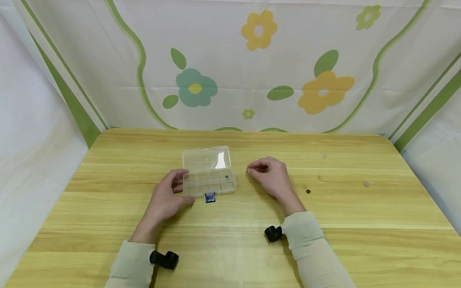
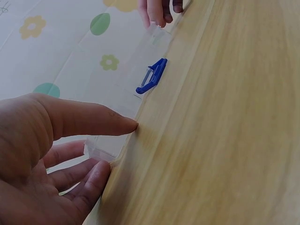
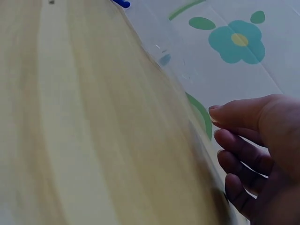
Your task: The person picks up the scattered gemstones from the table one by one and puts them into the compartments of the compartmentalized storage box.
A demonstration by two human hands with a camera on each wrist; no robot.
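Observation:
A clear plastic compartment box (image 1: pixel 202 184) stands on the table with its see-through lid (image 1: pixel 201 160) raised at the back. Its blue latch (image 1: pixel 210 197) hangs at the front. One small dark green piece (image 1: pixel 226 177) lies in a compartment on the right. My left hand (image 1: pixel 168 197) holds the box at its left end, thumb (image 2: pixel 117 123) against the front edge and the other fingers around the side. Just right of the box, my right hand (image 1: pixel 270 175) pinches something tiny between thumb and forefinger, too small to identify; the other fingers are curled.
Several tiny loose pieces lie on the wooden table (image 1: pixel 239 259) to the right, among them a dark one (image 1: pixel 308 191) and a greyish one (image 1: pixel 366 184). A flowered cloth (image 1: pixel 228 51) hangs behind the table, with white cloth on both sides.

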